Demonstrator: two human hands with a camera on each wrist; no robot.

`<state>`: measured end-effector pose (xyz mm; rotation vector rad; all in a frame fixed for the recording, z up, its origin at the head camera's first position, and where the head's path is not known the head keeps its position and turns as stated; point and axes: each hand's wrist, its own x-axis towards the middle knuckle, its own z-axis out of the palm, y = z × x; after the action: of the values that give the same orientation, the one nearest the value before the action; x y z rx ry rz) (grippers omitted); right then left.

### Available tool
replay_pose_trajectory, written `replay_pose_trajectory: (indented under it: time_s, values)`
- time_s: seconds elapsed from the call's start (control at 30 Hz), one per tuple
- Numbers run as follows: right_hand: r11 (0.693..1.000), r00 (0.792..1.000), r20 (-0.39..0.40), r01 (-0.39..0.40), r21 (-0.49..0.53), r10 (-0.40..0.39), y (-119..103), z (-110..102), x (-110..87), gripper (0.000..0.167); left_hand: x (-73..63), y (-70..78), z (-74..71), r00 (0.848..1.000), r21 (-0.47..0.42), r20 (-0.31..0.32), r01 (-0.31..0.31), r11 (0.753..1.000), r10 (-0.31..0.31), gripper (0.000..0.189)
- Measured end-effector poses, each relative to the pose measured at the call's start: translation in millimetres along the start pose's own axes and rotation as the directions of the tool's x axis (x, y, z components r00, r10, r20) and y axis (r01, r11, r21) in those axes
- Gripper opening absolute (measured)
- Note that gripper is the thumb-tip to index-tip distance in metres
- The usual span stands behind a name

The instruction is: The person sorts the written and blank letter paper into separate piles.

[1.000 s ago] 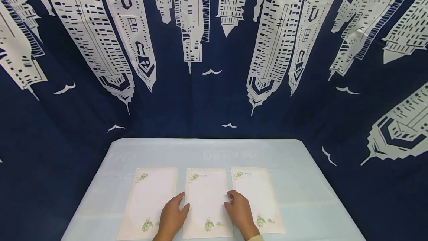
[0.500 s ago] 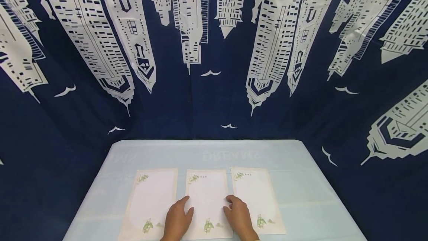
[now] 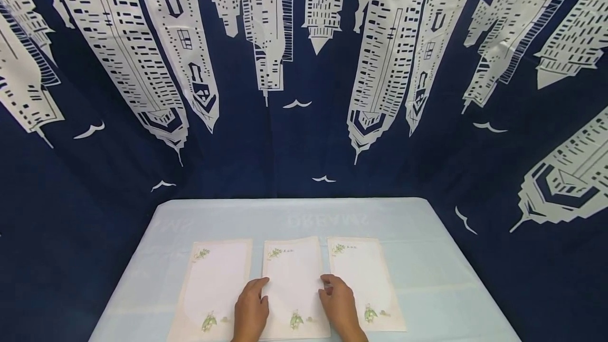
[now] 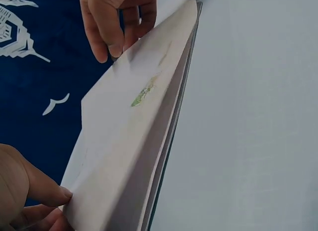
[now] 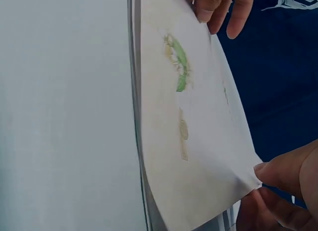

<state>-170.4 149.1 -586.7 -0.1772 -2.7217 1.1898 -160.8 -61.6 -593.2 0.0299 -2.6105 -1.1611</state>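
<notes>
Three pale sheets of paper with green floral corners lie side by side. My left hand (image 3: 250, 307) pinches the left edge of the middle sheet (image 3: 294, 278) between thumb and fingers, as the left wrist view shows at lower left (image 4: 30, 186). On the opposite edge, my right hand (image 3: 339, 305) pinches the same sheet, its thumb on top in the right wrist view. This sheet (image 5: 198, 136) is raised and slightly bowed, with a gap under its near edge. Beneath it, further thin edges show in both wrist views.
The left sheet (image 3: 216, 284) lies partly behind my left hand, and the right sheet (image 3: 366, 284) beside my right hand. A pale blue cloth (image 3: 442, 278) covers the table. Beyond hangs a dark blue curtain (image 3: 247, 157) printed with white buildings and birds.
My left hand has moved right to the middle sheet's left edge, while my right hand has shifted only slightly. The middle sheet's far edge has risen and tilted a little.
</notes>
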Motion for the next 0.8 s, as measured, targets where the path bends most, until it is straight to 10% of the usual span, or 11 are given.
replay_pose_trajectory:
  time_s: [0.47, 0.8]
  values:
    - [0.988, 0.997, -0.081, 0.003, 0.156, 0.01, 3.8, -17.4, 7.3, 0.025, 5.6, 8.1, -1.1, 0.999, -0.142, 0.025, 0.049, 0.989, -0.046, 0.048]
    - [0.991, 0.981, -0.16, -0.095, 0.095, 0.109, 25.8, -58.4, 19.8, 0.026, 18.9, 39.0, 32.8, 0.996, -0.17, 0.081, -0.023, 0.985, 0.037, 0.046]
